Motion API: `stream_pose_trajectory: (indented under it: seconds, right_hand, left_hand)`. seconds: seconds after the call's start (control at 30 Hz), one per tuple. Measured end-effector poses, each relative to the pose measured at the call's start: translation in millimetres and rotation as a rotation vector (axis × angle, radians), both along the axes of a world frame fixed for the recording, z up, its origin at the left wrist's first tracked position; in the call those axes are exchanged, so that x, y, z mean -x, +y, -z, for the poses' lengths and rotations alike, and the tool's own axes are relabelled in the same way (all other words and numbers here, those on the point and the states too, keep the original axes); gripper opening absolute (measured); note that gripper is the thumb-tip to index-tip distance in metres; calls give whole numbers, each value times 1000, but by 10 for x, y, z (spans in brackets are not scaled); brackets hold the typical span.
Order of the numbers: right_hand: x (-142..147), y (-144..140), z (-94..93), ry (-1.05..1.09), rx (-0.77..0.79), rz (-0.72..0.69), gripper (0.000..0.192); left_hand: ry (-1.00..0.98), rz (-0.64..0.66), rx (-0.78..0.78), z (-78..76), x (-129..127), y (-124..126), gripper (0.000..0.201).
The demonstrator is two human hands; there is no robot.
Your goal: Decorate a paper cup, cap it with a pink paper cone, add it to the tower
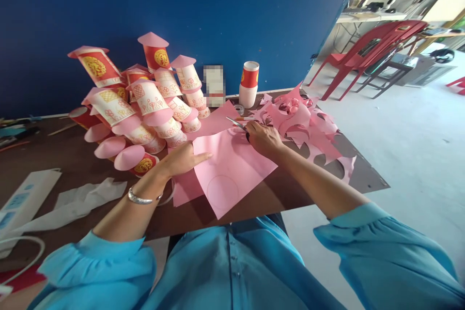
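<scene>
My left hand (pixel 183 159) grips the left edge of a pink paper sheet (pixel 243 169), its thumb lying on top and the other fingers underneath. A faint circle is drawn near the sheet's lower corner. In my right hand (pixel 263 138) is a pair of scissors (pixel 236 123), the blades pointing left over the sheet's far edge. Whether the blades touch the paper I cannot tell. Beneath the held sheet lies more pink paper (pixel 183 189) on the brown table (pixel 232 210).
Decorated paper cups (pixel 147 99) with pink cone tops stand stacked at left. Pink paper scraps (pixel 305 118) are heaped at right. A cup stack (pixel 249 85), a tape roll (pixel 239 109) and a blurred-out white item (pixel 214 85) stand at the back. A power strip (pixel 29 198) lies left.
</scene>
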State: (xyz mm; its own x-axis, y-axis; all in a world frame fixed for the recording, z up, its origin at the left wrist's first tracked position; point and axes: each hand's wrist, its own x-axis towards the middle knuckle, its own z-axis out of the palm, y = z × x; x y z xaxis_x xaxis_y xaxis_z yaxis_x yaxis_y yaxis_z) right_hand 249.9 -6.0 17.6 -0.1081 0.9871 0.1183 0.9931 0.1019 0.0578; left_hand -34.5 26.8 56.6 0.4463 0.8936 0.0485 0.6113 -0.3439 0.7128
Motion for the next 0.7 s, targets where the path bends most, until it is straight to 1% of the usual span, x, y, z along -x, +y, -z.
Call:
stream_pose_trajectory:
  seconds: [0.07, 0.2, 0.4, 0.53, 0.63, 0.7]
  right_hand:
    - [10, 93, -13, -36, 28, 12, 39]
    - [-51, 219, -27, -47, 56, 50, 38]
    - [-216, 283, -44, -39, 65, 165, 39]
    - [-269, 218, -81, -2, 41, 224, 37]
    - [-293, 76, -147, 44, -6, 250, 36]
    - [-331, -52, -199, 97, -61, 275, 36]
  left_hand:
    - [41, 46, -13, -23, 11, -9, 44]
    - [15, 99, -41, -53, 92, -33, 55]
    - [-6, 165, -25, -70, 260, -86, 57]
    - [-18, 102, -28, -92, 428, -138, 56]
    - [-47, 38, -62, -143, 554, -228, 54]
    - [-115, -30, -71, -173, 594, -306, 53]
